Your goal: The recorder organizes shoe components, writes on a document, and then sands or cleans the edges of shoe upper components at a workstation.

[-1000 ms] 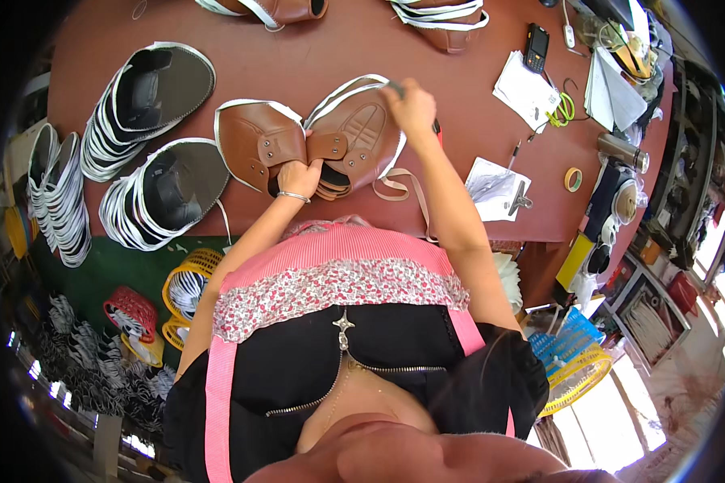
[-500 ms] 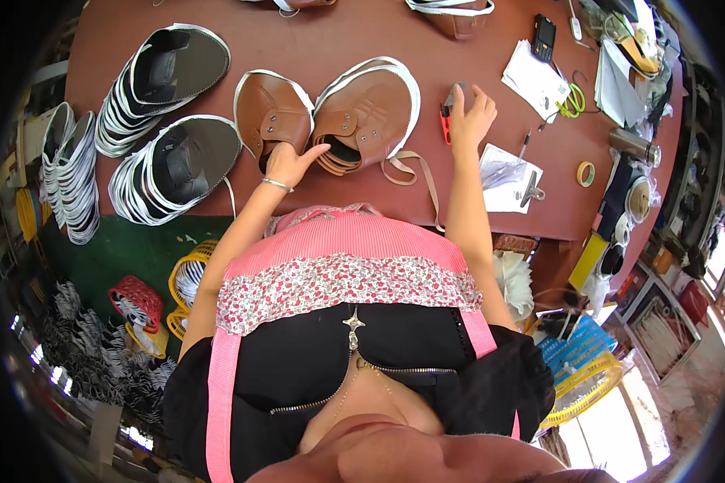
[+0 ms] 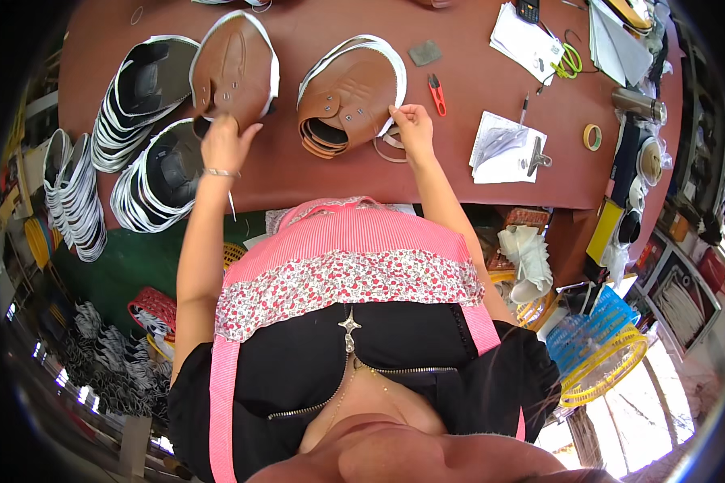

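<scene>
My left hand (image 3: 224,151) is closed on the heel end of a single brown leather shoe upper (image 3: 242,68) with a white edge, raised at the left over the dark stacks. To its right lies a pile of brown shoe uppers (image 3: 354,84) with white edging and small metal eyelets. My right hand (image 3: 415,133) pinches the white edge at the right side of that pile. A tan strip (image 3: 390,145) hangs out beside its fingers. Red thread snips (image 3: 437,95) and a dark grey square piece (image 3: 424,53) lie just beyond the right hand.
Stacks of dark, white-edged shoe uppers (image 3: 149,181) line the table's left side. At right are a clipboard (image 3: 503,157) with papers, a tape roll (image 3: 592,137), green-handled scissors (image 3: 569,60) and a metal flask (image 3: 638,105). Baskets (image 3: 604,370) stand below the table.
My left hand has lifted one brown upper away to the left and farther up the table. My right hand has left the red snips and come to the pile's edge.
</scene>
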`<state>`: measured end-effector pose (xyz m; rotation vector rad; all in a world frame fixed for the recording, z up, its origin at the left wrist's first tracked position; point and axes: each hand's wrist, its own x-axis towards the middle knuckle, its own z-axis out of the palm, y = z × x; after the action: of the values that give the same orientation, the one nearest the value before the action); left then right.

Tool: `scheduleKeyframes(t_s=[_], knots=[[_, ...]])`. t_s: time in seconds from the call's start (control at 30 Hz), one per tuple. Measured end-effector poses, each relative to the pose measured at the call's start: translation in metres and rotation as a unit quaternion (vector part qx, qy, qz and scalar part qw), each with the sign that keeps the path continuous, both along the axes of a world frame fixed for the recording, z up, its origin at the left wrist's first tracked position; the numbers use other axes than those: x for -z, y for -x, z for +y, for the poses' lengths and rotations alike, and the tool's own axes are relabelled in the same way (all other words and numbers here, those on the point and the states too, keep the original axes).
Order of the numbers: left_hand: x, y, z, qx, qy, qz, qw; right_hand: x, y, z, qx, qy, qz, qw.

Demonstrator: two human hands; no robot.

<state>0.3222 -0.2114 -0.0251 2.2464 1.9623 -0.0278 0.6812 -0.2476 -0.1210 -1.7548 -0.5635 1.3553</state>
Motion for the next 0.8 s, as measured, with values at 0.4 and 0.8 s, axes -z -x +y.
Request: scheduleKeyframes(t_s=[0.4,0.8], knots=[[0.053,-0.048,-0.101,-0.221,0.297,-0.545,0.752,-0.046,0.058,-0.019,-0.053,-0.160,-0.066,0.983],[0.020,-0.063,-0.096,-0.298,0.210,-0.628,0.688,0.018,-0.013,0.014,-0.012,-0.047,-0.099,0.994]])
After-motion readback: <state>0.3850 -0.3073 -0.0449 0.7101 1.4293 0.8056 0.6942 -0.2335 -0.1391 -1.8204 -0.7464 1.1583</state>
